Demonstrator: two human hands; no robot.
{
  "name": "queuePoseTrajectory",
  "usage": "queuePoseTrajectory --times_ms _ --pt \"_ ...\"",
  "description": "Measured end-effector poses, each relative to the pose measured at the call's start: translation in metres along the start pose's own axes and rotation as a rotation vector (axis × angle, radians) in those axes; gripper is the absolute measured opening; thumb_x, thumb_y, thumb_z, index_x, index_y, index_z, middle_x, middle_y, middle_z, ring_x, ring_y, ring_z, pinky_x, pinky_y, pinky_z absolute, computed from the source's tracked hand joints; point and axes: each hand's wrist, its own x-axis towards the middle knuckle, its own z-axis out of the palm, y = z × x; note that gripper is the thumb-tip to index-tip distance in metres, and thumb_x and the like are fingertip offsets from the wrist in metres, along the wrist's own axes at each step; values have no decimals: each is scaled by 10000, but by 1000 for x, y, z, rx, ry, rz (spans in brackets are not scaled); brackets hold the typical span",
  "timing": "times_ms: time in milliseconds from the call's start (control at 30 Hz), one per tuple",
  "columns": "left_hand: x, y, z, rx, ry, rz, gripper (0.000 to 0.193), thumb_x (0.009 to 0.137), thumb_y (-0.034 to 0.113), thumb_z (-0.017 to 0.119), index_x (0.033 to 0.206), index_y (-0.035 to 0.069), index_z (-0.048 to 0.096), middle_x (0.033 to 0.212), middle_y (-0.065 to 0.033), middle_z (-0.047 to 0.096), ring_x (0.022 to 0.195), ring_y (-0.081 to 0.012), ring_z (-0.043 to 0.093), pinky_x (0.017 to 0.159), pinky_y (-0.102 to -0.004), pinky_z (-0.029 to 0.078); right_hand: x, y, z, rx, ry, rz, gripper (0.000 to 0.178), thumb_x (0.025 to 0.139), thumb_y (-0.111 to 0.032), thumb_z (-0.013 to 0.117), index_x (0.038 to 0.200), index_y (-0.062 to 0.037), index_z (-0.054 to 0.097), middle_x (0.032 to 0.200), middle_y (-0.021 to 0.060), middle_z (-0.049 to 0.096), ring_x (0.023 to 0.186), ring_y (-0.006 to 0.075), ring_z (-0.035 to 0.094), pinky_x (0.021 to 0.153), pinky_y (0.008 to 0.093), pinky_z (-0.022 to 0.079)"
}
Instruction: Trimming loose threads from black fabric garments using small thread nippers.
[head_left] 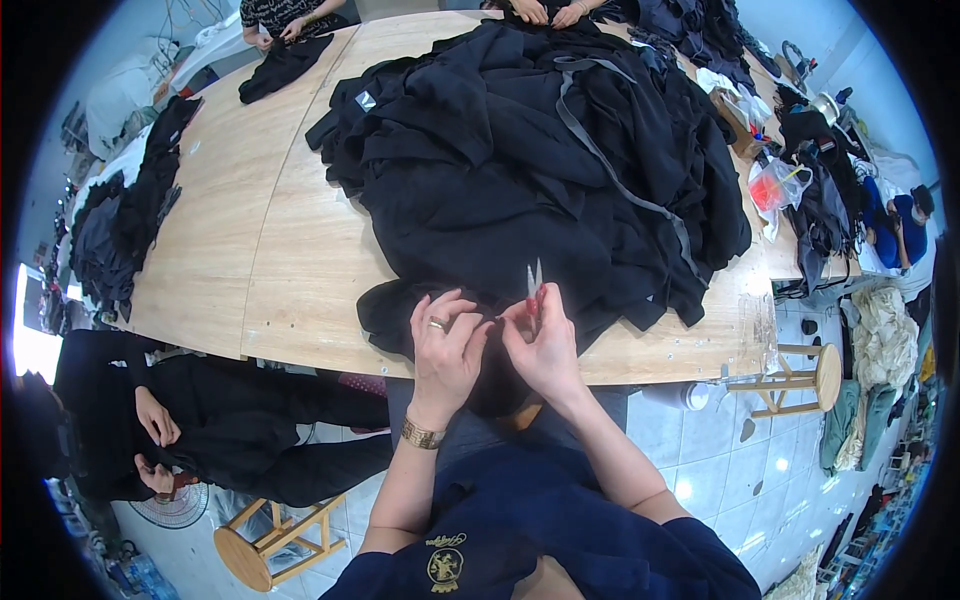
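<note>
Right hand (543,350), in the head view, is closed around red-handled snips (532,302), tips pointing away from the wrist. Left hand (447,350), just beside it, is half-curled over black cloth (497,385); whether it pinches that cloth cannot be told. Beyond both hands, a heap of black garments (480,140) lies on a wooden table (300,270), a grey strip (600,160) across it.

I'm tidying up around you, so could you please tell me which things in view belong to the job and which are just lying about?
In use:
scissors, in the right hand
black cloth, by the left hand
table beneath

Apparently just lying about:
clear bag with red contents
stool, far right
pale cloth
</note>
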Motion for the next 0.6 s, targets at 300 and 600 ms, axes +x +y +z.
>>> queuePoseTrajectory --times_ms 300,600 --pt "-3 -2 6 -101 63 -101 96 815 84 626 879 12 617 916 -117 588 1014 -307 567 966 -462 362 0 5 1 251 -32 89 274 812 27 603 954 -9 371 764 87 636 704 141 661 618 260 524" --pt "-5 7 11 129 33 -10 90 797 105 656 851 44 616 885 -82 579 1019 -272 562 973 -467 353 -6 6 8 -81 1 -2 250 800 14 601 933 -10 390 779 137 650 710 249 677 593 303 515"
